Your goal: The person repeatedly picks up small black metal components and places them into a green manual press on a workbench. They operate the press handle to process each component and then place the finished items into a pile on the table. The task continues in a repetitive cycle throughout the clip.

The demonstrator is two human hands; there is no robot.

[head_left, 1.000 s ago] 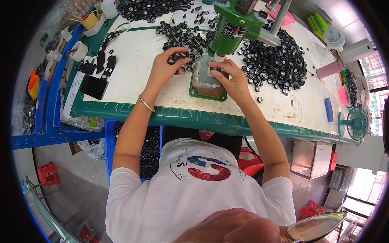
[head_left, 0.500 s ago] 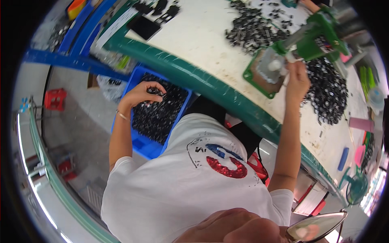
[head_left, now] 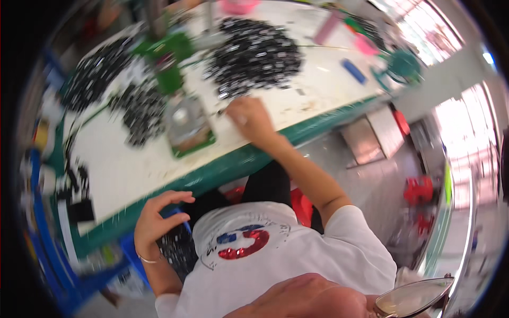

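Observation:
My left hand (head_left: 159, 218) is held over the blue bin (head_left: 132, 254) of small black parts (head_left: 179, 252) beside my lap. Its thumb and fingers are apart, with nothing between them. On the white tabletop, my right hand (head_left: 250, 120) is at the near edge of a large heap of small black and silvery parts (head_left: 254, 55). Its fingers are curled together. A tiny dark piece shows by the fingertips, too blurred to name. To the left of that hand stands a green hand press (head_left: 168, 61) on its green-edged base plate (head_left: 196, 142).
More dark parts lie in heaps (head_left: 139, 108) left of the press. Padded green edging (head_left: 233, 161) runs along the table's front. A blue rod-shaped thing (head_left: 353, 71) and a small green fan (head_left: 404, 68) are at the right. A red stool (head_left: 419, 190) stands on the floor.
My left hand has let go of the small black parts it held over the bin. My right hand has moved from the press to the heap. The view has swung right.

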